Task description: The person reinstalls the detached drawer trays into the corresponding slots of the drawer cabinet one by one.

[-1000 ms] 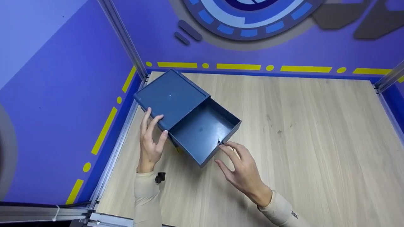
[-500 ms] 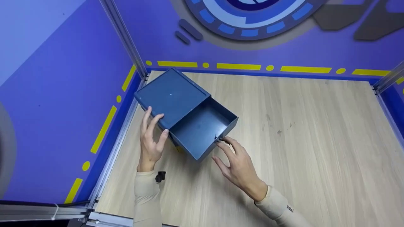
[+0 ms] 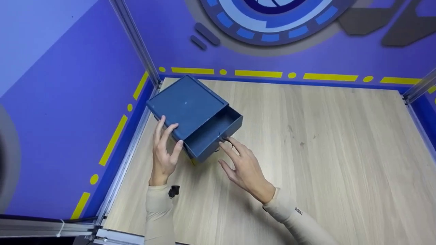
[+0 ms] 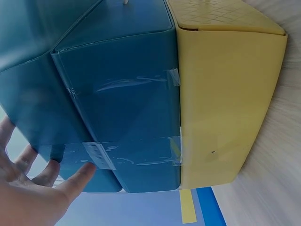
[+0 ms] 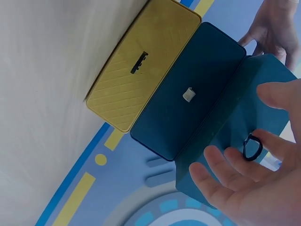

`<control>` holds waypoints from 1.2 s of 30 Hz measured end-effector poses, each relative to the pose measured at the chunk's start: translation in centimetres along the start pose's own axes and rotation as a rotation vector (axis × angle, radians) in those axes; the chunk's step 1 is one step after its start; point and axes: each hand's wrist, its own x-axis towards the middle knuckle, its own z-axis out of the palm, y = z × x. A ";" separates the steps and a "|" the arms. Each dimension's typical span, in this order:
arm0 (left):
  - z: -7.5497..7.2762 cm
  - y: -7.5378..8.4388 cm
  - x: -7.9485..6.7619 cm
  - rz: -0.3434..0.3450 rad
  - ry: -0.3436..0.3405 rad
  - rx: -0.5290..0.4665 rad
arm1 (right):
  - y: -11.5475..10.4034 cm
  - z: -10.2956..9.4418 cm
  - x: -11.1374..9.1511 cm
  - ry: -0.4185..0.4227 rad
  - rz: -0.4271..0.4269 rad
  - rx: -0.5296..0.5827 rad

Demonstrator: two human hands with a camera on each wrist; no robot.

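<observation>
A dark blue-green drawer unit (image 3: 187,105) tops a stack at the left of the table. Its drawer (image 3: 233,127) is partly out, and the visible inside is bare. My right hand (image 3: 245,166) is at the drawer front, fingertips against it, thumb held away. Beside the index and middle fingertips is a black ring pull (image 5: 245,148). My left hand (image 3: 163,153) rests on the unit's near-left side, with fingertips over the top edge. Below, the left wrist view shows a second blue-green unit (image 4: 122,108) and a yellow one (image 4: 225,108), with clear tape across the blue-green ones.
The stack stands on a wood-grain table (image 3: 323,163) near the back-left corner. Purple-blue walls (image 3: 85,85) with yellow dashes rise behind and to the left, joined by a metal corner post (image 3: 134,41). The yellow unit's front has a black fitting (image 5: 139,62).
The drawer has slid well back into its unit, toward the upper left. My right hand has moved along with its front, while the left hand has stayed in place on the unit.
</observation>
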 end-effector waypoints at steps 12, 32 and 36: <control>-0.1 -0.1 -0.4 -0.019 -0.020 0.010 | -0.6 1.6 2.6 -0.075 0.039 0.012; -0.2 0.0 0.0 -0.046 -0.029 0.021 | -0.6 2.8 4.7 -0.150 0.063 0.016; -0.1 0.1 -0.2 -0.047 -0.027 0.018 | -0.3 2.6 4.2 -0.189 0.053 0.005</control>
